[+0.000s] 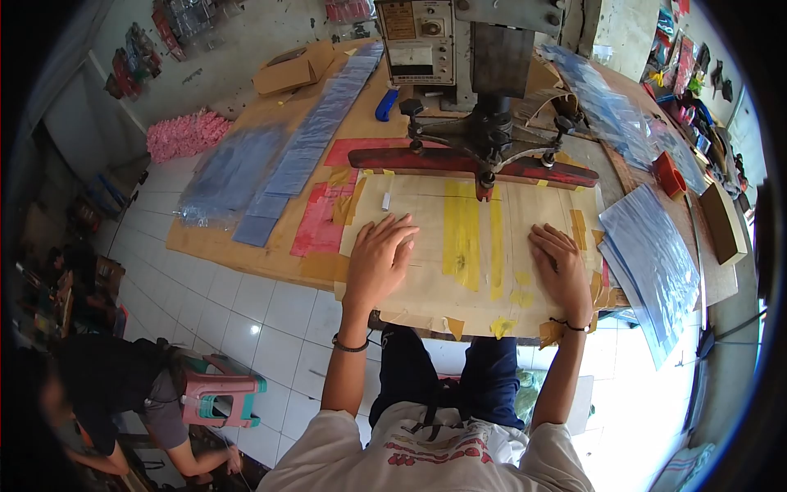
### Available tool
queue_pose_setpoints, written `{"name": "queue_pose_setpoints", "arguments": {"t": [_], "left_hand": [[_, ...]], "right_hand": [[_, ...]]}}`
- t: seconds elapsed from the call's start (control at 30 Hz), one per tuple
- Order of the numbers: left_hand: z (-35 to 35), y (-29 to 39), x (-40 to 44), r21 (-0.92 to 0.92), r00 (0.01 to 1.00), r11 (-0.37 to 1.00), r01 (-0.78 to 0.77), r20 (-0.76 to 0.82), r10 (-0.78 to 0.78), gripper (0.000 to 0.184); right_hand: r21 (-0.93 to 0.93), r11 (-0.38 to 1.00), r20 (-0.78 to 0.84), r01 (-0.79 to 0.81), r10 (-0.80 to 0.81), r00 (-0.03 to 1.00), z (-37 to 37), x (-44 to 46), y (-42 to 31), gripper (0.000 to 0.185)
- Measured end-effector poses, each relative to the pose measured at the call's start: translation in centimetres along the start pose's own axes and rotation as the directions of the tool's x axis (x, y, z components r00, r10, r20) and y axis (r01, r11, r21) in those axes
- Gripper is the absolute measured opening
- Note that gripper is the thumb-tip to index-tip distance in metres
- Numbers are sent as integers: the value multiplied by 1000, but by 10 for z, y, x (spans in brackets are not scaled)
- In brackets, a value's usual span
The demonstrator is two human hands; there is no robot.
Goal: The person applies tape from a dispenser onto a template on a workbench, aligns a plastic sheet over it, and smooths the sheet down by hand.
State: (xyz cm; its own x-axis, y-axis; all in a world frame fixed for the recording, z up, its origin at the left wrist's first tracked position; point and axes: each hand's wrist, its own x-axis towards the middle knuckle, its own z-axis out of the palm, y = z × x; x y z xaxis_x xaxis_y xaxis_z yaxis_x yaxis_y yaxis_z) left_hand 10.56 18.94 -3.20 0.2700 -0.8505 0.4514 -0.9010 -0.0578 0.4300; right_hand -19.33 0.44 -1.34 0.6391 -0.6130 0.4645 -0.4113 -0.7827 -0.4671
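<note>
My left hand (382, 256) lies on the left part of a tan, tape-patched board (418, 283), fingers stretched out and holding nothing. Just beyond its fingertips is a small white piece (386, 201). On the board's right side rests my right hand (562, 269), its fingers lightly bent and slightly apart, near strips of brown tape (579, 230). Yellow tape (461, 238) runs down the board between my hands. Across the board's far edge stretches the dark red bar (393, 160) of a press machine (494, 131). Whether anything clear lies under my hands I cannot tell.
Clear plastic sheets are stacked at the left (234, 176) and right (656, 254). A blue cutter (386, 105) lies near the control box (418, 49). An orange tape roll (669, 175) stands right. Lower left, another person (115, 394) bends beside a pink stool (221, 389).
</note>
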Motion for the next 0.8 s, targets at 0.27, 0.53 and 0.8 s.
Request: {"name": "queue_pose_setpoints", "arguments": {"t": [0.27, 0.53, 0.8], "left_hand": [[1, -1, 0, 7, 1000, 1000, -3, -1, 3, 26], [-1, 0, 1, 12, 1000, 1000, -4, 6, 4, 27], [-4, 5, 2, 0, 1000, 1000, -1, 13, 1, 27]], "right_hand": [[-3, 1000, 2, -10, 10, 1000, 1, 1, -2, 27], [-11, 1000, 3, -8, 8, 1000, 0, 1, -2, 27], [1, 1000, 4, -6, 6, 1000, -1, 0, -1, 27]]}}
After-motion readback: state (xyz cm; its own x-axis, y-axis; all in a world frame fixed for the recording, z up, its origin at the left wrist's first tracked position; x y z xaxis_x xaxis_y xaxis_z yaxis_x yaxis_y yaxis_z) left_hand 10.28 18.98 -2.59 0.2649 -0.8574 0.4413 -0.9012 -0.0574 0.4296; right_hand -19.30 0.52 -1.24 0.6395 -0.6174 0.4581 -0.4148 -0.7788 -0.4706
